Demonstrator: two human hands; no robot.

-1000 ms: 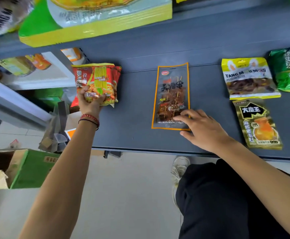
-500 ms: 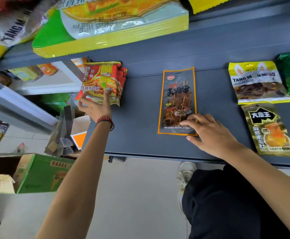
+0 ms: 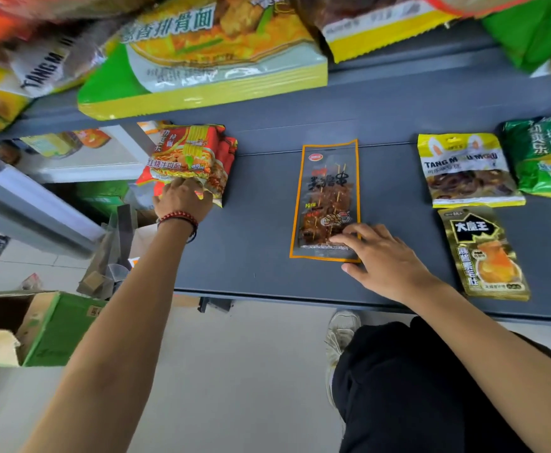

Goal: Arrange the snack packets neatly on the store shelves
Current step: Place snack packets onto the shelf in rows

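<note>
Looks like the straightening step: the left hand [image 3: 182, 199] lies flat-fingered on the red noodle packet [image 3: 189, 158] at the shelf [image 3: 261, 243] end, the right hand [image 3: 383, 258] presses the skewer packet [image 3: 328, 191] mid-shelf, so next probably gentle nudges to square both.

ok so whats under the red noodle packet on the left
A second red packet peeks out beneath the red noodle packet, on the grey shelf. The top packet covers the rest, so any more are hidden.
</note>
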